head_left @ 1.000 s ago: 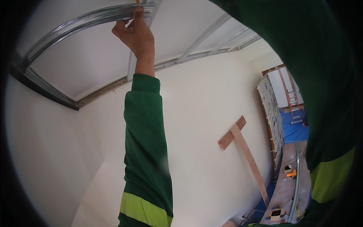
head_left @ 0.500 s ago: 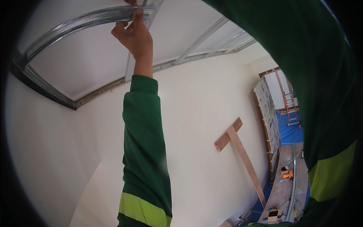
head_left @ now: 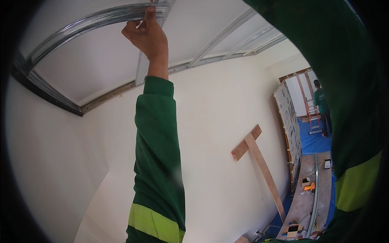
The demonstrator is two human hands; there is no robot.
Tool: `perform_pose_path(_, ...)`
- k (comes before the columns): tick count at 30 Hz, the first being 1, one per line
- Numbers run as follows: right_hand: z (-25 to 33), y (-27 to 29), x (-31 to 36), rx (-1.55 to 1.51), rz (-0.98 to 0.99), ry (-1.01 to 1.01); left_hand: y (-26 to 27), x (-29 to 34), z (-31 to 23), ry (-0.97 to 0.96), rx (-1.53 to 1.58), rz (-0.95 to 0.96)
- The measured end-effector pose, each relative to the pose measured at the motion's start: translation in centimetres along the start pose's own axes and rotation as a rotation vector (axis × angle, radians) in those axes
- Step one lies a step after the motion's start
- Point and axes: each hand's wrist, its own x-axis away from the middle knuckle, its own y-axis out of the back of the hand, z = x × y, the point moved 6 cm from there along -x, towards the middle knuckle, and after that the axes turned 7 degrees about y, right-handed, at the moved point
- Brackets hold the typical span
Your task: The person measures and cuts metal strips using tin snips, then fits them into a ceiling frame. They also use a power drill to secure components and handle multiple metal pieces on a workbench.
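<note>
My left hand [head_left: 148, 38] reaches up at the top of the view, its arm in a green sleeve with a lime band. Thumb and curled fingers are closed on the edge of a shiny ribbed metal channel [head_left: 97, 20]. This channel curves from the dark corner at the left toward a crossing metal strip near the hand. My right arm [head_left: 324, 60] rises along the right side and leaves at the top edge, so the right hand is out of sight. A tiny sliver of skin shows above the channel; I cannot tell whose.
Metal ceiling framing [head_left: 221, 38] runs along the white wall. A T-shaped wooden prop [head_left: 263, 170] leans there. Below right, a plank platform [head_left: 298, 202] holds an orange power tool [head_left: 310, 187], small boxes and a long metal strip. Beyond, a person [head_left: 321, 103] stands by a ladder [head_left: 313, 117].
My left hand has shifted slightly right and down, still gripping the channel. The fingertip above the channel has mostly left view. My right arm moved right, and a person now shows by the ladder.
</note>
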Motion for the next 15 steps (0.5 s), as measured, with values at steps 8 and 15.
perform_pose_path(8, 2.9, -0.6, 3.3, 0.184, -0.147, 0.063, 0.4, -0.3, 0.7, 0.007, -0.041, 0.028)
perform_pose_path(15, 2.2, -0.9, 4.1, 0.327, -0.216, 0.090, 0.2, -0.1, 0.4, 0.012, -0.103, -0.013)
